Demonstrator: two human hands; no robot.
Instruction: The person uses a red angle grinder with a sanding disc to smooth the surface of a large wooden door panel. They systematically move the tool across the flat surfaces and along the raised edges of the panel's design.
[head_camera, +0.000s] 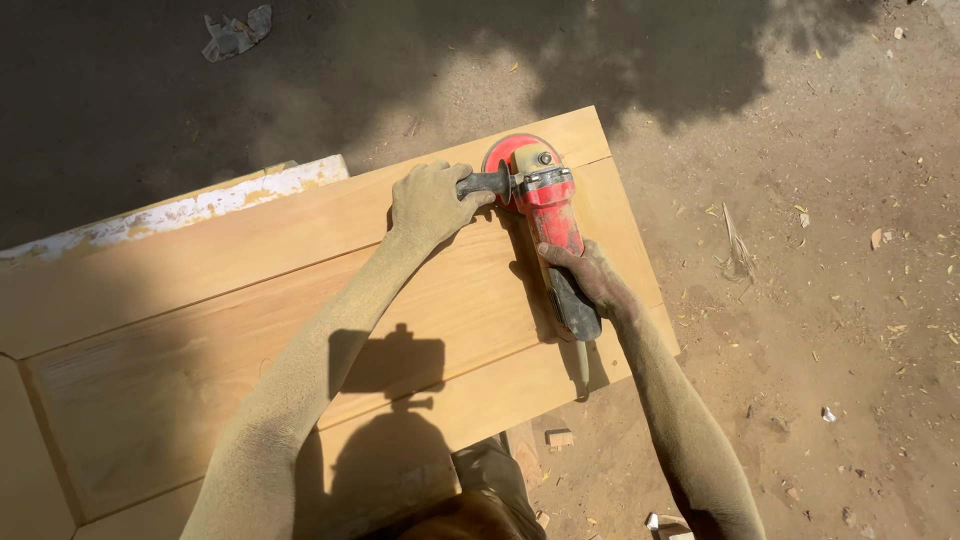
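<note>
A red angle grinder (547, 205) rests on a pale wooden door panel (200, 330), its red disc guard (503, 155) near the panel's far right corner. My left hand (428, 203) is closed around the grinder's black side handle. My right hand (588, 277) grips the grinder's body near its dark rear end, where a cord stub sticks out. Both forearms are coated in fine sawdust.
The panel lies over sandy ground (820, 250) strewn with wood chips and scraps. A white-edged board (200, 207) sits behind the panel at the left. Crumpled debris (235, 33) lies in the shade at the top left. A small wood block (559, 438) is below the panel's edge.
</note>
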